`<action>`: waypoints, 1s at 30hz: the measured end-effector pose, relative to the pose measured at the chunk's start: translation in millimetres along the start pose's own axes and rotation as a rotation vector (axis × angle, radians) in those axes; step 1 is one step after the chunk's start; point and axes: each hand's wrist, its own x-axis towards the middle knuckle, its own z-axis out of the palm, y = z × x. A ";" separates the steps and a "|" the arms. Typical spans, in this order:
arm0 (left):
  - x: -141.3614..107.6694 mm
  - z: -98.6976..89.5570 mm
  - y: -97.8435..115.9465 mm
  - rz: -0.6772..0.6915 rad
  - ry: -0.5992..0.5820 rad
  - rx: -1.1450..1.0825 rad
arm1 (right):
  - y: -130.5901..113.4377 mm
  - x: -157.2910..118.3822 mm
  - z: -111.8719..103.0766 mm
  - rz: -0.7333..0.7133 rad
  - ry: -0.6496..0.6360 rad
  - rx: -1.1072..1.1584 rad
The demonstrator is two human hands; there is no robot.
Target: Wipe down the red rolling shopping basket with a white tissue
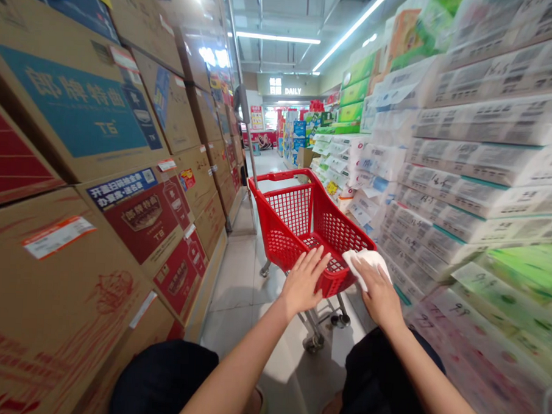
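A red plastic shopping cart point(275, 228) with a perforated basket stands in front of me on metal legs and casters. My left hand point(306, 280) rests on the basket's near left rim, its fingers stretched out and lying over the edge. In my right hand point(377, 286) is a white cloth point(373, 260), pressed against the near right corner of the rim. The fingers lie on top of the cloth, and part of it bulges out past them. Nothing lies in the visible part of the basket.
Cardboard cartons point(79, 107) are stacked high along the left. Packs of tissue paper point(479, 155) are piled on the right, close to the cart. A metal pole point(249, 139) rises behind the cart's left side. The tiled floor point(234, 278) runs down the aisle.
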 end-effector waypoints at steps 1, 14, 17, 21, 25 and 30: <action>2.1 2.2 1.2 -0.009 0.000 0.008 | -0.4 1.3 2.5 0.015 0.015 0.006; 0.4 1.7 9.1 -0.006 -0.023 0.059 | -32.0 -4.1 0.6 -0.067 -0.044 0.077; 1.2 1.6 11.7 -0.006 -0.022 0.065 | -12.8 2.2 1.8 0.017 0.005 0.038; 5.0 4.8 19.1 -0.017 -0.012 0.053 | -30.1 -2.6 3.0 0.008 0.004 0.044; 4.3 6.4 23.0 -0.022 -0.001 0.018 | -55.3 -14.6 -0.8 -0.046 -0.018 0.071; 1.1 3.0 16.5 0.030 -0.002 -0.027 | -25.1 -16.7 -8.1 -0.093 -0.054 0.033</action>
